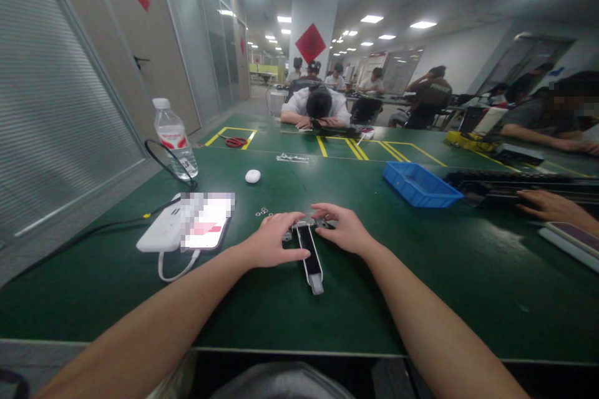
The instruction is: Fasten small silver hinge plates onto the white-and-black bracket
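One slim black bar with a pale frame [309,265] is lying on the green worktop [262,324] in the head view. Left hand [275,240] has its thumb spread away from the fingers, thumb tip on the bar, fingertips up by its far end. Right hand [345,230] is curled around a small dark part [324,224] at that same end; can't tell if it's really pinching it. Phone [206,239] and white power bank [158,230] sit left of the bar, blue tray [423,199] well off to its right, farther back.
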Demonstrator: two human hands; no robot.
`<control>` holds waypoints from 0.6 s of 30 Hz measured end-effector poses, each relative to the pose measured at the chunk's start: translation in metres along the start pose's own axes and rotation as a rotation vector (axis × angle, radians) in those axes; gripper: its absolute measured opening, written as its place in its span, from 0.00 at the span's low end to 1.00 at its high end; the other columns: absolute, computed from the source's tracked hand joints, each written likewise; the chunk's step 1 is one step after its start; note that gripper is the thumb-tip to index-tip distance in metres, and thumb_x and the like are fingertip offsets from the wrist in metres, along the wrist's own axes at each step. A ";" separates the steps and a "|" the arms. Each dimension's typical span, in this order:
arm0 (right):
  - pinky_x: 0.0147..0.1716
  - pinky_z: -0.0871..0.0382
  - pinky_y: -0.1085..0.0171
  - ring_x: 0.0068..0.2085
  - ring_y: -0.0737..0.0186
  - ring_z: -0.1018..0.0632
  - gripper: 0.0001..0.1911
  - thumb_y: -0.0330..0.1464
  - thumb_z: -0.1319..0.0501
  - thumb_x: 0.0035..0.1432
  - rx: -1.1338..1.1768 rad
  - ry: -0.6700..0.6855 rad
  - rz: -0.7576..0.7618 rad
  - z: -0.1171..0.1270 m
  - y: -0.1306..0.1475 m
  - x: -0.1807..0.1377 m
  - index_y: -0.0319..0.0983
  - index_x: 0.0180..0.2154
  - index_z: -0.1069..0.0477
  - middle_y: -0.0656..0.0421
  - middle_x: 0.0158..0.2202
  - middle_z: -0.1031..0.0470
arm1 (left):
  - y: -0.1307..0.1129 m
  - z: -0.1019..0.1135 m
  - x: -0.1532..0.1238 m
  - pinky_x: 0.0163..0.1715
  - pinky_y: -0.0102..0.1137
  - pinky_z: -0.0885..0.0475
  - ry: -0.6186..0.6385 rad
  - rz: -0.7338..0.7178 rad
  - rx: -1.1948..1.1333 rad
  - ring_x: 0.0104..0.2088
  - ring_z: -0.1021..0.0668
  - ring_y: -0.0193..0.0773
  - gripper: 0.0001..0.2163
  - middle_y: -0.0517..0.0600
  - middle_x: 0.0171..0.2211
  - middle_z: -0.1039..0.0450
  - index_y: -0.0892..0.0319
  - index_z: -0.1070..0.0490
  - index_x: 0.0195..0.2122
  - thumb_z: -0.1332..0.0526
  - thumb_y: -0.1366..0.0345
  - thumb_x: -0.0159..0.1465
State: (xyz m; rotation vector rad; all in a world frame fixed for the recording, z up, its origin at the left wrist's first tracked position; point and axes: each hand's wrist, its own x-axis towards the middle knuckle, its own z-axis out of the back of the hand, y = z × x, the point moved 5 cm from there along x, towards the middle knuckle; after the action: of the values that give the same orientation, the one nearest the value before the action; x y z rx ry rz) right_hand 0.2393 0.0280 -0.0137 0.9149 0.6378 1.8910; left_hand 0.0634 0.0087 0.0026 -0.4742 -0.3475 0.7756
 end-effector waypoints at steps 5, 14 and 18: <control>0.45 0.29 0.57 0.40 0.61 0.21 0.25 0.25 0.36 0.46 -0.044 -0.028 -0.009 0.001 0.001 0.000 0.40 0.48 0.29 0.56 0.39 0.21 | -0.001 0.001 0.000 0.56 0.49 0.41 0.004 0.007 -0.007 0.56 0.33 0.53 0.32 0.58 0.57 0.36 0.58 0.42 0.59 0.38 0.50 0.57; 0.48 0.28 0.55 0.43 0.60 0.21 0.23 0.25 0.36 0.49 0.007 -0.003 -0.030 -0.005 0.005 -0.001 0.40 0.48 0.29 0.55 0.42 0.21 | -0.001 0.001 0.000 0.56 0.48 0.41 0.002 -0.011 -0.012 0.55 0.33 0.52 0.32 0.58 0.57 0.36 0.58 0.43 0.59 0.38 0.50 0.57; 0.48 0.29 0.54 0.45 0.60 0.22 0.23 0.25 0.37 0.49 0.010 0.001 -0.031 -0.007 0.004 -0.001 0.41 0.49 0.30 0.55 0.43 0.22 | -0.002 0.001 0.000 0.56 0.48 0.41 -0.001 -0.014 -0.011 0.55 0.33 0.53 0.32 0.57 0.57 0.36 0.57 0.43 0.59 0.38 0.50 0.57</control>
State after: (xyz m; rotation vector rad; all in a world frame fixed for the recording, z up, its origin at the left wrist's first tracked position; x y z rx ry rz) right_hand 0.2318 0.0248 -0.0151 0.9057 0.6582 1.8627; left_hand 0.0643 0.0077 0.0044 -0.4810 -0.3554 0.7607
